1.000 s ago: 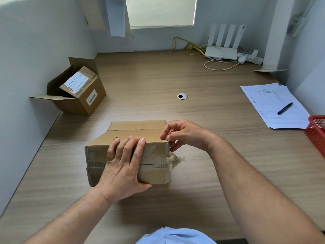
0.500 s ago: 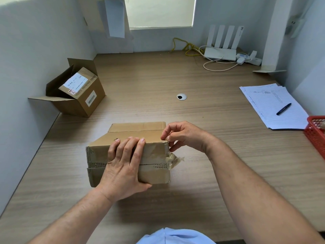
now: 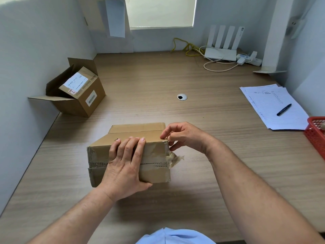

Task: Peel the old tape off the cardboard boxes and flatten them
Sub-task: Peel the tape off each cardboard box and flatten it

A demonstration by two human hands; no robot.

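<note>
**Tape picked at on the near box's corner**

A closed cardboard box [image 3: 154, 175] sits on the wooden counter [image 3: 219, 182], near and a little left of centre. Its near face is turned toward the person. Old brown tape [image 3: 173, 158] runs along the seam across that face. At the right corner the tape has come loose and hangs off in a crumpled, pale tail.

The left grip [image 3: 123, 166] lies flat on the near face. Its fingers are straight and close together, with the tips reaching the box's top edge. The thumb is spread out to the right along the lower part of the face. This grip presses the box and does not clasp it.

The right grip [image 3: 184, 136] is at the box's top right corner. Its fingers are curled, and the thumb and forefinger are pinched together on the tape edge there, just above the loose tail.

A second cardboard box [image 3: 79, 103] stands well apart on the far left, against the wall. It is tilted, its flaps are open, and it has a white label on top.

A round cable hole [image 3: 182, 97] sits in the middle of the counter. At the far right a white router [image 3: 220, 53] stands with its antennas up, with pale and yellow cables beside it.

A stack of lined papers [image 3: 263, 103] lies on the right with a dark pen [image 3: 284, 109] on top. A red basket [image 3: 315, 132] touches the stack's near right corner at the frame edge.
</note>
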